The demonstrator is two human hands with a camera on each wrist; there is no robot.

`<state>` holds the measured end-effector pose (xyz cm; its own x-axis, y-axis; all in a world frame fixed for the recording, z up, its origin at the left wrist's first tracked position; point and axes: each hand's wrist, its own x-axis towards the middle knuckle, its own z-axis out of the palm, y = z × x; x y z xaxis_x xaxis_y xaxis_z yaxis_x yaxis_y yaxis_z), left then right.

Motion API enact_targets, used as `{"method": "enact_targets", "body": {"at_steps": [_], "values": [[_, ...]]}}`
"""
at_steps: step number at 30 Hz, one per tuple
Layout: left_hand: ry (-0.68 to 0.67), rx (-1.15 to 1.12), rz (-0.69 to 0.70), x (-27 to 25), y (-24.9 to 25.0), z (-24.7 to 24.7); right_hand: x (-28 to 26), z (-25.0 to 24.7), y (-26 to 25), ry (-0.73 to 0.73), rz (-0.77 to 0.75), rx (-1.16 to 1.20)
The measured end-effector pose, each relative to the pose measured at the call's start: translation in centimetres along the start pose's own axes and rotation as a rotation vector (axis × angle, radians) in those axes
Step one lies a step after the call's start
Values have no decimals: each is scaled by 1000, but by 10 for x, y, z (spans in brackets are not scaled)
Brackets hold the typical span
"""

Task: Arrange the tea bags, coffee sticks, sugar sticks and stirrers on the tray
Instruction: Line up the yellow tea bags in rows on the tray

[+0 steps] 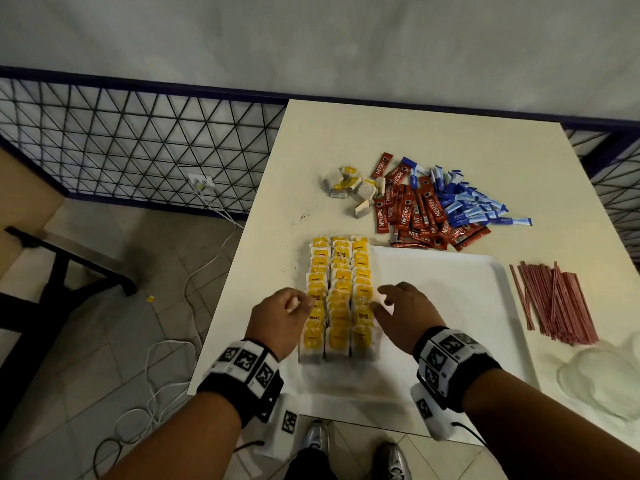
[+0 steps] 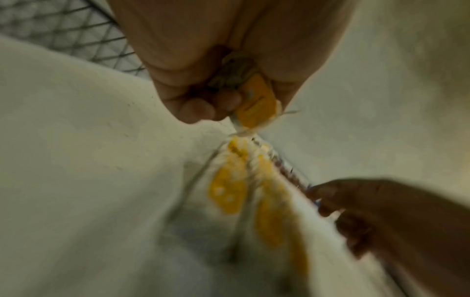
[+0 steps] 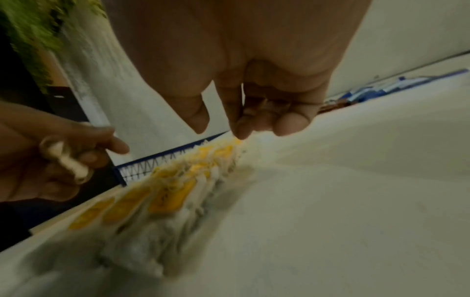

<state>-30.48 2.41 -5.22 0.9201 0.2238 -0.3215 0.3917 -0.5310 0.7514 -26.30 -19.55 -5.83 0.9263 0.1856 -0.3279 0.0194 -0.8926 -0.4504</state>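
Note:
Three neat rows of yellow-tagged tea bags [image 1: 339, 299] lie along the left side of the white tray [image 1: 450, 306]. My left hand [image 1: 294, 303] hovers at the left row and grips one tea bag [image 2: 254, 100] in curled fingers. My right hand [image 1: 381, 299] is at the right row with loosely bent fingers [image 3: 239, 128] touching the bags; nothing plainly held. Loose tea bags [image 1: 349, 185], red coffee sticks [image 1: 412, 213] and blue sugar sticks [image 1: 467, 202] lie in heaps beyond the tray. Red stirrers [image 1: 554, 299] lie to its right.
The cream table [image 1: 346, 140] ends just left of the tea bag rows, with tiled floor and white cables [image 1: 207, 258] below. A crumpled clear plastic bag [image 1: 602, 375] sits at the table's near right corner. A wire mesh fence [image 1: 138, 140] runs behind.

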Motion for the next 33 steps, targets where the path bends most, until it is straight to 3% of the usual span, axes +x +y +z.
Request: {"method": "enact_targets", "body": {"at_steps": [3, 5, 10, 14, 18, 21, 23, 25, 27, 28, 30, 33], "values": [[-150, -945, -291, -16, 16, 2, -8, -10, -18, 107, -278, 125], [-248, -1330, -472, -24, 26, 1, -15, -15, -33, 97, -464, 176], [-264, -1509, -506, -37, 40, 8, -31, -31, -49, 93, -684, 228], [-244, -1594, -488, -42, 44, 13, -34, -37, -53, 103, -607, 277], [-272, -1425, -488, -52, 49, 18, -34, -38, -57, 75, -660, 234], [22, -1132, -449, -53, 39, 18, -35, -50, -52, 7, -626, 134], [172, -760, -215, -52, 27, 11, -35, -56, -48, -55, -614, 7], [34, -455, 46, -56, 26, 4, -35, -60, -47, -103, -612, -98], [-207, -251, 163, -60, 30, 3, -35, -60, -47, -123, -618, -98], [-243, -128, 210, -61, 32, 6, -36, -60, -47, -122, -620, -75], [-205, 32, 229, -60, 32, 13, -36, -58, -47, -116, -614, -46], [-180, 95, 177, -58, 23, 27, -32, -45, -39, -165, -522, -47]]}}
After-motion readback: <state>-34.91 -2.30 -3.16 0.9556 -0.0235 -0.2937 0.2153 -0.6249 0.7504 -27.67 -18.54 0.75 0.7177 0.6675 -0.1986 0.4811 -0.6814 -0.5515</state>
